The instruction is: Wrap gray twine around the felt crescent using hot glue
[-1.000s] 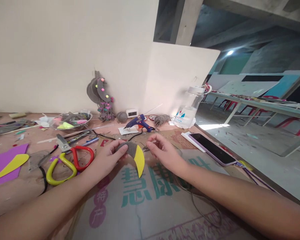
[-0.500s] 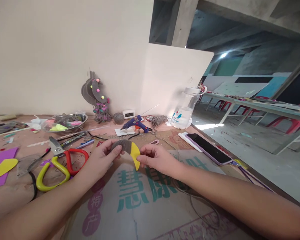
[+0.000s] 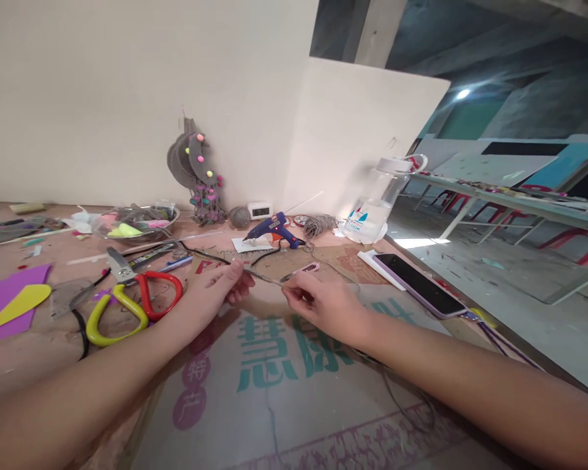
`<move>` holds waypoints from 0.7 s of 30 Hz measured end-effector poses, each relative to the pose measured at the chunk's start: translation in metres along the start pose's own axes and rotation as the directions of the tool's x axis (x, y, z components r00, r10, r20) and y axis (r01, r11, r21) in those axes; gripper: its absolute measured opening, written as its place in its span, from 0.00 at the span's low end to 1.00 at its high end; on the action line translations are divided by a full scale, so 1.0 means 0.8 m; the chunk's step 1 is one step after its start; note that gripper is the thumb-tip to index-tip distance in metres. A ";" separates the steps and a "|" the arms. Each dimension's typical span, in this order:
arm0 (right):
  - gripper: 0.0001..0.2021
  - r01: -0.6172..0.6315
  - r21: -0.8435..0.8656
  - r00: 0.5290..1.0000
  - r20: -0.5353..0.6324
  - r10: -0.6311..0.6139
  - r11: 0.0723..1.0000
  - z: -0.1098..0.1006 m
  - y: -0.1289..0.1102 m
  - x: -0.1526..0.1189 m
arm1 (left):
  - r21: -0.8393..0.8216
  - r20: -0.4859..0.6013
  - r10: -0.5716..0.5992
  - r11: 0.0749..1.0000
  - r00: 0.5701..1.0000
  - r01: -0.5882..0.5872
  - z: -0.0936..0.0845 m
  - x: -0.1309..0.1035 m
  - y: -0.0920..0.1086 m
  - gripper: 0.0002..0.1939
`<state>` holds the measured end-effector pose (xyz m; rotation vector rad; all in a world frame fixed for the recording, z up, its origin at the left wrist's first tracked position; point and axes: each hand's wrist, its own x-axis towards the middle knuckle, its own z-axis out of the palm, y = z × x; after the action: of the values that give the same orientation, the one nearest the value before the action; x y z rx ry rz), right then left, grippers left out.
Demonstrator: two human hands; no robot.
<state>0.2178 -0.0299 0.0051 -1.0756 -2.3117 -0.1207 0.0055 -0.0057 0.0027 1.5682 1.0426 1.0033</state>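
Between my hands is a yarn-wrapped crescent (image 3: 264,278), now turned nearly edge-on, so it shows as a thin strip. My left hand (image 3: 225,284) pinches its left end between thumb and fingers. At the other end, the closed fingertips of my right hand (image 3: 318,303) meet the crescent's tip; whether they grip the crescent or the grey yarn is hidden. Loose grey yarn (image 3: 392,385) trails on the printed board (image 3: 215,424) below my right forearm. Behind my hands, a blue glue gun (image 3: 274,228) rests by a white card.
Red-and-yellow-handled scissors (image 3: 137,300) lie left of my left forearm, near purple foam (image 3: 14,300). At the right are a phone (image 3: 416,284) and a water bottle (image 3: 372,202). A yarn ball (image 3: 239,217), a yarn skein (image 3: 320,225) and a pompom-trimmed ornament (image 3: 196,170) stand along the wall.
The crescent has turned from showing its curved face and yellow end to nearly edge-on. My right hand has rolled over, knuckles up. The view has shifted slightly.
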 end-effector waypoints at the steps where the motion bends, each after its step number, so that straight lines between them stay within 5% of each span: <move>1: 0.04 0.074 -0.078 0.997 0.016 -0.073 0.994 0.000 0.001 -0.001 | 0.007 0.005 -0.002 1.000 1.000 0.002 0.000 0.000 0.001 0.22; 7: 0.11 0.216 -0.232 0.971 0.151 -0.184 0.948 -0.004 0.003 0.000 | 0.071 -0.012 -0.048 0.996 0.999 0.048 -0.001 0.001 0.006 0.17; 12: 0.13 0.180 -0.079 0.979 0.116 -0.170 0.981 -0.009 -0.008 -0.001 | 0.069 -0.049 -0.042 0.997 0.998 0.045 -0.002 0.004 0.000 0.15; 17: 0.08 0.290 0.065 0.949 0.106 -0.296 0.955 -0.011 -0.022 -0.005 | 0.116 -0.009 0.002 0.993 1.000 -0.001 -0.005 0.007 -0.010 0.16; 21: 0.07 0.079 0.135 0.994 -0.086 -0.067 0.988 -0.008 -0.018 -0.004 | 0.075 0.006 0.005 0.997 1.000 -0.005 -0.005 0.006 -0.011 0.15</move>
<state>0.2121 -0.0436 0.0112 -0.9013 -2.2515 -0.0316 0.0015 0.0012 -0.0043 1.6344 1.0837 0.9722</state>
